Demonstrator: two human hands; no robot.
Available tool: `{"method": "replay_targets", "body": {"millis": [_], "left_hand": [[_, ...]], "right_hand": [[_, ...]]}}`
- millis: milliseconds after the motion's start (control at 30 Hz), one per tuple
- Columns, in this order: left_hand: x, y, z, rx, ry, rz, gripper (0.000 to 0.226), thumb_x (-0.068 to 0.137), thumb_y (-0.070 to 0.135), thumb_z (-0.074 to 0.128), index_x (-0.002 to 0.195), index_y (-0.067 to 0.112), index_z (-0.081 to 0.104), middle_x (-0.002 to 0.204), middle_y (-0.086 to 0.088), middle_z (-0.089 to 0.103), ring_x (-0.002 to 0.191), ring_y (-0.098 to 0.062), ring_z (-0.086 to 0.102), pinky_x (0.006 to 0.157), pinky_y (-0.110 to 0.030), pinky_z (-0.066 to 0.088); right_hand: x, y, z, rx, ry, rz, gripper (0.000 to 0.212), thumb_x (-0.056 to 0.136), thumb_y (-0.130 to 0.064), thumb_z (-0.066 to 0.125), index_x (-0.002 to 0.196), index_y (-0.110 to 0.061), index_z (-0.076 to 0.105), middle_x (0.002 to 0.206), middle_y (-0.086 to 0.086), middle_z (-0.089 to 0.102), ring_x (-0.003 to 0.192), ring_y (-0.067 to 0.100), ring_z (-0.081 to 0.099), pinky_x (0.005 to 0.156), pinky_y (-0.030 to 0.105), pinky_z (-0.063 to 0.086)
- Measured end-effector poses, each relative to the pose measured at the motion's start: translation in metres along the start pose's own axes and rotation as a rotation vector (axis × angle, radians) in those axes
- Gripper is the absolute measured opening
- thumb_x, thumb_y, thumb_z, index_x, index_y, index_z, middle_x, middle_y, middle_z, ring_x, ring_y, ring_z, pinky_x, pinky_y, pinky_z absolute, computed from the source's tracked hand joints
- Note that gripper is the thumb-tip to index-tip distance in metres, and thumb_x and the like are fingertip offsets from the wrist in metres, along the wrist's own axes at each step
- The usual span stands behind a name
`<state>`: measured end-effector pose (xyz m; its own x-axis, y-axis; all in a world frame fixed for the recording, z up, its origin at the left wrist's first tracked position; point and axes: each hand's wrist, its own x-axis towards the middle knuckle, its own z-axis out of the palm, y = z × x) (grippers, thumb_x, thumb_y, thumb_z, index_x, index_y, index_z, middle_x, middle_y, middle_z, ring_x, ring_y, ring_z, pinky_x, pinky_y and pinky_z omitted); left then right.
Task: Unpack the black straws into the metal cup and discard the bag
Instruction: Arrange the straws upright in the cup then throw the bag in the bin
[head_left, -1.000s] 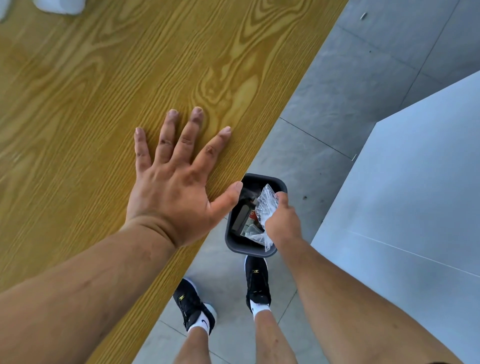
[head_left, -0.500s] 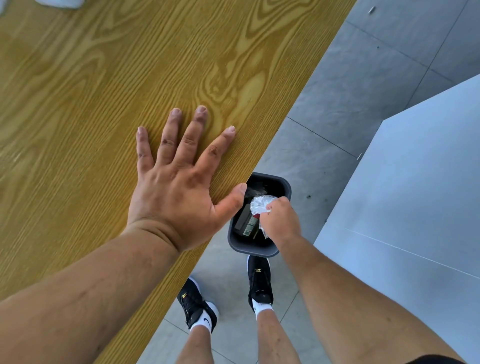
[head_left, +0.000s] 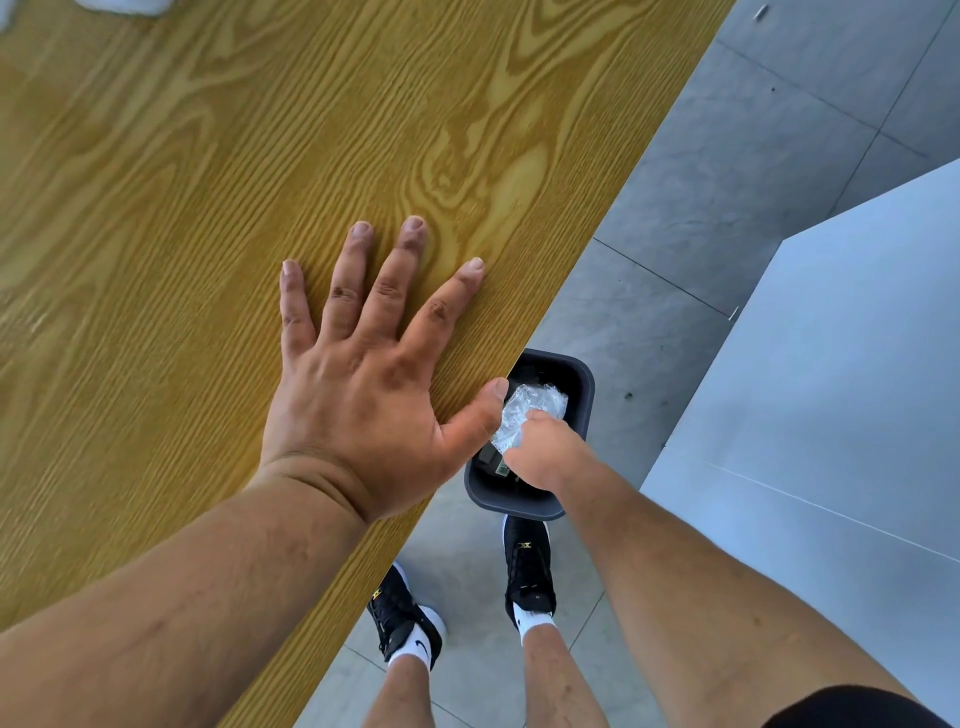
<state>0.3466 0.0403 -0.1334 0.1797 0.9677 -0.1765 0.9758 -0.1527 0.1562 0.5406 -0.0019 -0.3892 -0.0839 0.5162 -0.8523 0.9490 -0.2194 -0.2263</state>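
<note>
The crumpled clear plastic bag lies in the mouth of a dark grey waste bin on the floor beside the table. My right hand is down in the bin with its fingers against the bag; whether they still grip it is hidden. My left hand rests flat on the yellow wooden table, fingers spread, thumb at the table's edge. Neither the black straws nor the metal cup shows in this view.
The bin holds other rubbish under the bag. My two feet in black shoes stand just behind the bin on the grey tiled floor. A pale blue-white panel fills the right. A white object peeks in at the table's far edge.
My right hand has pushed the bag lower into the bin and the bag is more crumpled. The left hand has stayed flat on the table.
</note>
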Motion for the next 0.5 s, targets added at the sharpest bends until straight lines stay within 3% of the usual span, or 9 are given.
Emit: {"method": "replay_targets", "body": {"millis": [67, 167, 333, 500], "left_hand": [[0.0, 0.0, 0.0, 0.002, -0.001, 0.002, 0.085, 0.091, 0.082, 0.033, 0.165, 0.042, 0.023, 0.178, -0.001, 0.011, 0.164, -0.031, 0.0, 0.125, -0.072, 0.003], [0.0, -0.001, 0.0, 0.006, 0.001, 0.007, 0.085, 0.091, 0.081, 0.033, 0.165, 0.042, 0.022, 0.178, -0.002, 0.01, 0.164, -0.031, 0.0, 0.125, -0.072, 0.003], [-0.001, -0.001, 0.0, -0.003, 0.007, 0.011, 0.085, 0.09, 0.08, 0.037, 0.165, 0.042, 0.024, 0.178, -0.001, 0.011, 0.164, -0.031, 0.001, 0.125, -0.071, 0.002], [-0.001, -0.002, -0.001, 0.004, -0.002, 0.009, 0.085, 0.091, 0.081, 0.035, 0.165, 0.042, 0.023, 0.178, -0.001, 0.01, 0.164, -0.031, 0.0, 0.125, -0.072, 0.003]], "right_hand": [[0.004, 0.0, -0.001, -0.127, -0.035, -0.053, 0.051, 0.097, -0.034, 0.054, 0.14, -0.007, 0.059, 0.161, 0.001, 0.042, 0.14, 0.03, 0.045, 0.107, 0.045, 0.046], [0.01, 0.002, -0.002, -0.297, -0.115, -0.085, 0.063, 0.101, -0.039, 0.052, 0.156, -0.008, 0.048, 0.176, 0.003, 0.023, 0.162, 0.034, 0.016, 0.13, 0.054, 0.02], [0.02, 0.008, -0.001, -0.394, -0.158, -0.075, 0.071, 0.094, -0.049, 0.053, 0.156, -0.016, 0.049, 0.179, 0.0, 0.015, 0.164, 0.039, -0.01, 0.126, 0.071, -0.005], [0.02, 0.004, 0.0, -0.398, -0.135, -0.089, 0.073, 0.092, -0.046, 0.05, 0.161, -0.025, 0.043, 0.179, -0.002, 0.016, 0.163, 0.042, -0.013, 0.121, 0.075, -0.013]]}}
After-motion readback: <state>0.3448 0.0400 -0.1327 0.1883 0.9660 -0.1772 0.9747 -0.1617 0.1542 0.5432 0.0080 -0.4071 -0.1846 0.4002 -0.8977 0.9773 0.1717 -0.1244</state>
